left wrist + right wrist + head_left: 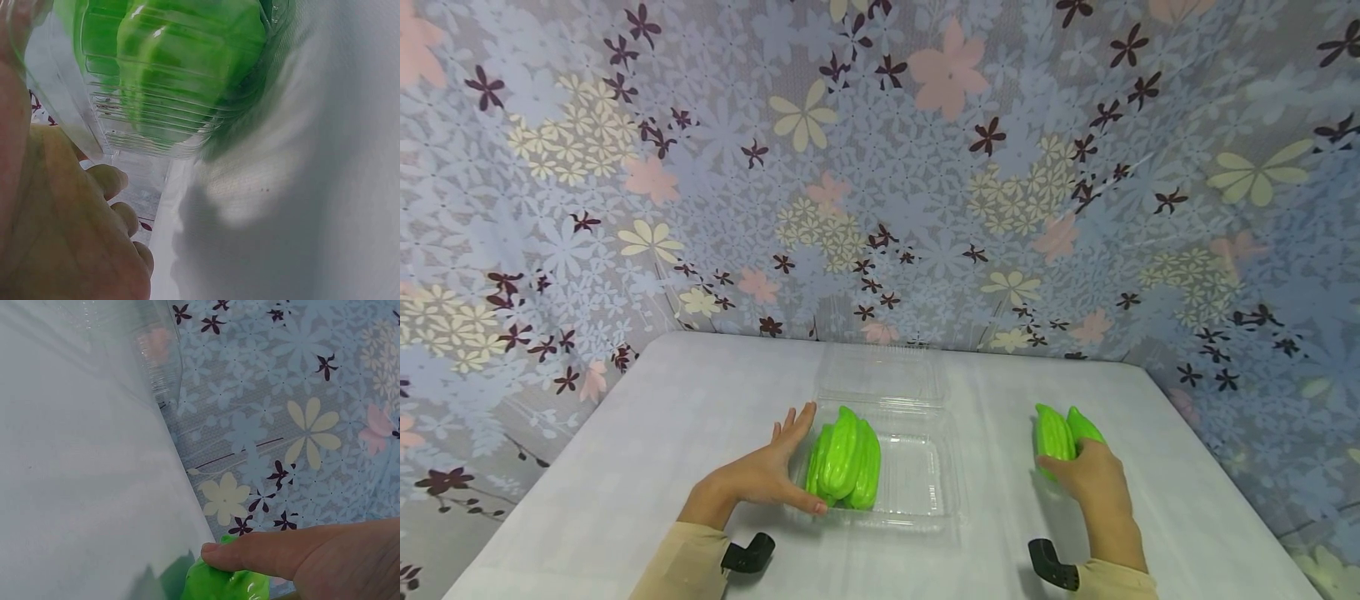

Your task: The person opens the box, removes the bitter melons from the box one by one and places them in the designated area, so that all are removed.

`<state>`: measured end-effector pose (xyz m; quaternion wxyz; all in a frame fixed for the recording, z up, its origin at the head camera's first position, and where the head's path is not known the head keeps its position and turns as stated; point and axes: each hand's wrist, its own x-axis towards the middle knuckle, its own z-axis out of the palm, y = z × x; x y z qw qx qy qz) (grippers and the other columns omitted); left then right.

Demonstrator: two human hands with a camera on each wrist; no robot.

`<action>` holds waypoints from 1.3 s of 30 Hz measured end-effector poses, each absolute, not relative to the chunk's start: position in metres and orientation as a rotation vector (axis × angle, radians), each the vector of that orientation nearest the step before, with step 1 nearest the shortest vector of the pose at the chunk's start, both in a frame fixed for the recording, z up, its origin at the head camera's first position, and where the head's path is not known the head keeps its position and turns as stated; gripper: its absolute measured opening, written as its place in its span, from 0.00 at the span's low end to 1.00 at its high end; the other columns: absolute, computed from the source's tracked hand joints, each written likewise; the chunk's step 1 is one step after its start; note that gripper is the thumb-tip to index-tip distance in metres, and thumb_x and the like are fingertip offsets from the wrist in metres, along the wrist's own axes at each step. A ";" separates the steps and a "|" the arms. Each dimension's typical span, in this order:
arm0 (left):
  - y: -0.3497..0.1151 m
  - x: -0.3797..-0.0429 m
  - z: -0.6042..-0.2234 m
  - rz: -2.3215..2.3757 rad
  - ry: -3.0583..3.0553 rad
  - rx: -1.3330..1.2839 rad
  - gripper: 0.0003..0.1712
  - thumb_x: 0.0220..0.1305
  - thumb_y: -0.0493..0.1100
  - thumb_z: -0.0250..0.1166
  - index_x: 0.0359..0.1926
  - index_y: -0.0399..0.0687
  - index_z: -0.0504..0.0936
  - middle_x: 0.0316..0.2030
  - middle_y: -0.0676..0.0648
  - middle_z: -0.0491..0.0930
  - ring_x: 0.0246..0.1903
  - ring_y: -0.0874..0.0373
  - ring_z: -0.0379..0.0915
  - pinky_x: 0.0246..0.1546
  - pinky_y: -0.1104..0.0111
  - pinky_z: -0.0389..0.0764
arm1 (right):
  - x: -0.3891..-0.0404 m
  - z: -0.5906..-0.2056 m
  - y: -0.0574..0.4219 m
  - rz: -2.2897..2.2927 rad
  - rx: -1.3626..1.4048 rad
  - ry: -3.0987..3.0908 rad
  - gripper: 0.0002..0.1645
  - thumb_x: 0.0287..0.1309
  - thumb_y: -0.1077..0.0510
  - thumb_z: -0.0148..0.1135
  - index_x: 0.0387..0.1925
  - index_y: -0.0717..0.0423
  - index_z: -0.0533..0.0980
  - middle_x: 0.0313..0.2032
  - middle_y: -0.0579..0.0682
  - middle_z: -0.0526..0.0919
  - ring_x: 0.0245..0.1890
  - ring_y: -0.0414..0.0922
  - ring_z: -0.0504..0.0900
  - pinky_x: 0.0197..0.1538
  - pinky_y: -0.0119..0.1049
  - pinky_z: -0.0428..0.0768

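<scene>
Left hand (766,473): fingers stood apart, ridged green bundle (844,460) at their 3 o'clock in clear box (913,477) | Right hand (1093,477): fingers were clamped on green piece (1054,435), at their 11 o'clock

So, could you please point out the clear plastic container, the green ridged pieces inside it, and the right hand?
Clear plastic container (913,475): head view, bare floor of its base.
Green ridged pieces (844,457): head view, middle of the cluster.
Right hand (1093,477): head view, back of it.
</scene>
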<state>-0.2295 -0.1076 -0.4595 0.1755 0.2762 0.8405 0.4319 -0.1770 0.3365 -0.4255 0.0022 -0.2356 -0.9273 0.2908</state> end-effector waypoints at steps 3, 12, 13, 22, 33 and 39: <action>-0.108 -0.229 -0.460 1.229 2.376 0.769 0.83 0.40 0.55 0.85 0.80 0.47 0.30 0.78 0.41 0.24 0.74 0.41 0.10 0.69 0.40 0.23 | -0.177 -0.426 0.336 0.910 -0.748 -2.901 0.45 0.55 0.50 0.72 0.59 0.82 0.66 0.54 0.79 0.72 0.50 0.67 0.75 0.54 0.62 0.73; -0.108 -0.229 -0.459 1.235 2.371 0.775 0.83 0.41 0.55 0.85 0.80 0.47 0.30 0.78 0.41 0.24 0.74 0.41 0.10 0.69 0.41 0.22 | -0.178 -0.426 0.332 0.873 -0.785 -2.891 0.49 0.52 0.51 0.75 0.63 0.79 0.63 0.58 0.79 0.69 0.55 0.70 0.72 0.58 0.64 0.70; -0.108 -0.229 -0.459 1.235 2.370 0.771 0.83 0.41 0.55 0.85 0.80 0.48 0.30 0.78 0.42 0.23 0.74 0.41 0.10 0.69 0.41 0.22 | -0.177 -0.425 0.331 0.869 -0.782 -2.890 0.49 0.52 0.51 0.75 0.64 0.79 0.63 0.58 0.78 0.69 0.54 0.70 0.72 0.58 0.63 0.71; -0.107 -0.228 -0.459 1.225 2.371 0.759 0.82 0.41 0.55 0.85 0.81 0.50 0.31 0.78 0.42 0.23 0.74 0.41 0.10 0.68 0.39 0.23 | -0.176 -0.426 0.332 0.838 -0.752 -2.869 0.47 0.53 0.52 0.75 0.65 0.76 0.64 0.59 0.78 0.69 0.53 0.69 0.73 0.54 0.63 0.72; -0.107 -0.228 -0.458 1.219 2.377 0.756 0.83 0.41 0.55 0.85 0.81 0.51 0.30 0.78 0.42 0.23 0.74 0.41 0.10 0.69 0.40 0.23 | -0.175 -0.428 0.331 0.740 -0.684 -2.884 0.45 0.50 0.53 0.76 0.63 0.74 0.67 0.59 0.78 0.69 0.55 0.72 0.72 0.54 0.65 0.72; -0.107 -0.228 -0.459 1.222 2.372 0.748 0.83 0.42 0.55 0.85 0.81 0.51 0.30 0.78 0.41 0.22 0.73 0.40 0.10 0.68 0.38 0.23 | -0.177 -0.425 0.327 0.698 -0.658 -2.913 0.44 0.49 0.55 0.77 0.63 0.72 0.69 0.58 0.77 0.71 0.54 0.70 0.74 0.51 0.64 0.75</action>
